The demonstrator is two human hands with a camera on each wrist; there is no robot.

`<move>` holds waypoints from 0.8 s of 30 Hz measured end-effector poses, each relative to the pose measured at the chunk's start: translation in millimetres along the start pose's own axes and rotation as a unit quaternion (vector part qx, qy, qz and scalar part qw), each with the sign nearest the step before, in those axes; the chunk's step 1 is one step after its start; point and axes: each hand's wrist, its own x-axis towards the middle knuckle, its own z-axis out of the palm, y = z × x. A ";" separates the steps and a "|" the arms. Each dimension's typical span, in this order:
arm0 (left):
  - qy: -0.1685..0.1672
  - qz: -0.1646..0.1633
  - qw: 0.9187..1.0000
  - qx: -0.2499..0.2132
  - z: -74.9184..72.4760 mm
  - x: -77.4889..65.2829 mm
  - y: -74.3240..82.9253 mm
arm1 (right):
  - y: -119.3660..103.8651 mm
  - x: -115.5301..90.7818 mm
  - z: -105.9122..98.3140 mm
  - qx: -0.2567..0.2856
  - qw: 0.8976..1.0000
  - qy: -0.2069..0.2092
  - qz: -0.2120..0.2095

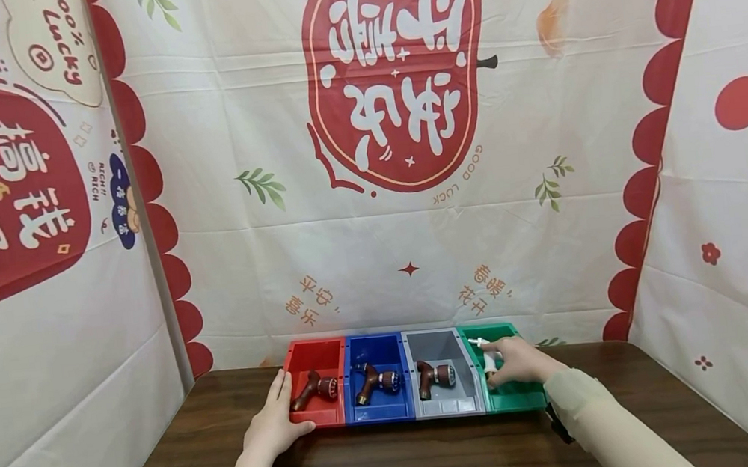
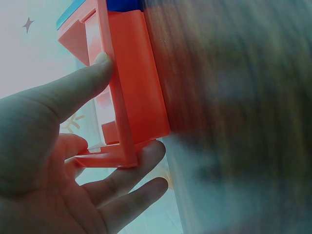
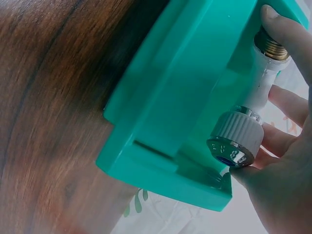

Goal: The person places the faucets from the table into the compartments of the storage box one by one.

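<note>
Four bins stand joined in a row. My left hand (image 1: 267, 428) rests on the left corner of the red bin (image 1: 324, 419), its thumb on the front rim and mostly straight fingers along the side wall. Inside that bin lies a brown angle valve (image 1: 313, 390). In the green bin (image 1: 521, 400) at the right end, my right hand (image 1: 521, 360) holds a white angle valve (image 3: 262, 87) between thumb and fingers. The right wrist view shows its brass thread by the thumb and its ribbed knob near the bin's front. Some fingers are hidden behind the valve.
Between the end bins stand a blue bin (image 1: 381, 414) and a grey bin (image 1: 450, 407), with one brown angle valve (image 1: 376, 382) in the blue and another brown valve (image 1: 435, 378) in the grey. The wooden table (image 1: 396, 461) meets a printed cloth (image 1: 361, 242) behind.
</note>
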 end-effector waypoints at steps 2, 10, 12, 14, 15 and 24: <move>0.000 0.001 1.000 0.000 -0.3 -0.1 0.4 | -0.3 -0.1 0.0 0.001 1.000 0.000 0.000; -0.001 0.001 1.000 0.001 -0.3 -0.3 -0.1 | -0.3 1.4 3.2 0.004 1.000 -0.004 0.013; -0.002 0.000 1.000 0.001 0.0 -0.3 -0.4 | -0.6 1.5 3.6 0.003 1.000 -0.007 0.014; -0.002 0.000 1.000 0.001 0.1 -0.3 -0.5 | -0.1 1.8 4.1 0.003 1.000 -0.006 0.013; -0.002 0.000 1.000 0.001 0.1 -0.2 -0.6 | 0.0 1.9 4.0 0.002 1.000 -0.005 0.011; -0.001 0.000 1.000 0.001 -0.1 0.3 -1.1 | 1.4 1.0 4.5 0.005 1.000 0.000 0.004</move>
